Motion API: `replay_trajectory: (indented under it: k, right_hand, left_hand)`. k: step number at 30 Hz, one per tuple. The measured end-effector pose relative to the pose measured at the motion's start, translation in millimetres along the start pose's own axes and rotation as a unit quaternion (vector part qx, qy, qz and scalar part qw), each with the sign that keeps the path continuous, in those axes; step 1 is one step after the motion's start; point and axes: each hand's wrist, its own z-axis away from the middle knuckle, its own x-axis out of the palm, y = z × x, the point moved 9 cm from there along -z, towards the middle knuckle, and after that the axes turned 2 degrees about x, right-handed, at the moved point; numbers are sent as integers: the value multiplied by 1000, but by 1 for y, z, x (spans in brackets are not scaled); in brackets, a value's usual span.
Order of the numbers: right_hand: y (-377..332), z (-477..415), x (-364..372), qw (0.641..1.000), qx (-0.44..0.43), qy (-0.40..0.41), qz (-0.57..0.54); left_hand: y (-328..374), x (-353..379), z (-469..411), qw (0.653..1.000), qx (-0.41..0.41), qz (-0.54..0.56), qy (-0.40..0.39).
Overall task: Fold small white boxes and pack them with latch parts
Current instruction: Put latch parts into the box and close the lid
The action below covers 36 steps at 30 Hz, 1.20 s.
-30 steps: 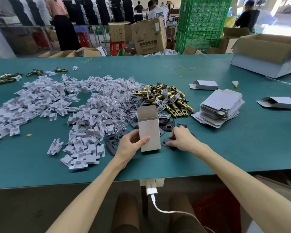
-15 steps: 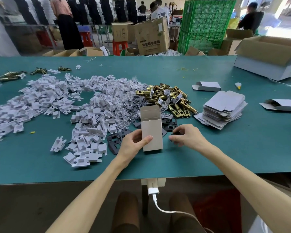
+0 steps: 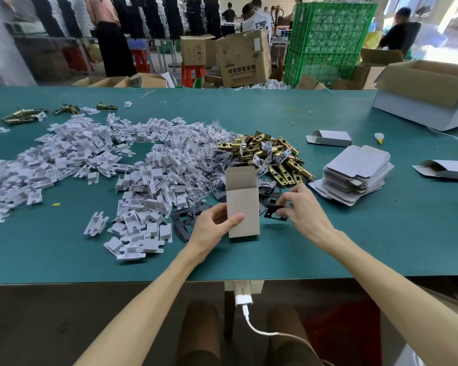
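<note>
Grips small white box [image 3: 243, 207] with left hand [image 3: 214, 223], thumb across its front, upright on green table [image 3: 381, 233] near the front edge, mouth up, likely so parts drop straight in. Pinches black plate [image 3: 274, 212] in right hand [image 3: 302, 210], fingers curled, just right of the box, wrist angled toward it.
</note>
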Motion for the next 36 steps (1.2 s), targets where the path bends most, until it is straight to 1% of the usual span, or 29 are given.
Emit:
replay_trajectory:
  k: [2, 4, 7, 9, 11, 13, 15, 17, 20, 25, 30, 36]
  right_hand:
    - [-9, -4, -17, 998, 4, 19, -59]
    - [-25, -8, -40, 993, -12, 46, -108]
    - [-63, -14, -74, 985, -64, 80, -138]
    - [-89, -18, -86, 982, -98, 80, -142]
    - [-114, -24, -84, 984, -130, 63, -104]
    - [-135, -30, -73, 986, -164, 34, -27]
    - [-150, -35, -59, 979, -194, 7, 58]
    - [-153, -40, -47, 973, -204, -23, 105]
    - [-149, -41, -33, 970, -199, -69, 120]
    - [-139, -40, -19, 974, -175, -116, 81]
    - [-133, -36, -10, 972, -173, -136, 79]
    - [-134, -30, 4, 951, -215, -106, 197]
  left_hand:
    - [0, 0, 0, 1000, 1, -1, -1]
    - [0, 0, 0, 1000, 0, 2, -1]
    - [-1, -1, -1, 1000, -5, 5, 0]
    - [-2, 0, 0, 1000, -7, 5, 0]
    - [-3, 0, 1, 1000, -7, 8, 0]
    - [-2, 0, 3, 1000, -7, 12, 0]
    - [-1, 1, 3, 1000, -7, 15, -2]
    - [-1, 2, 3, 1000, -6, 17, -6]
    - [0, 2, 3, 1000, -7, 18, -7]
    - [1, 1, 2, 1000, -2, 20, -10]
    - [1, 2, 1, 1000, -2, 18, -12]
    - [1, 2, 0, 1000, 0, 10, -13]
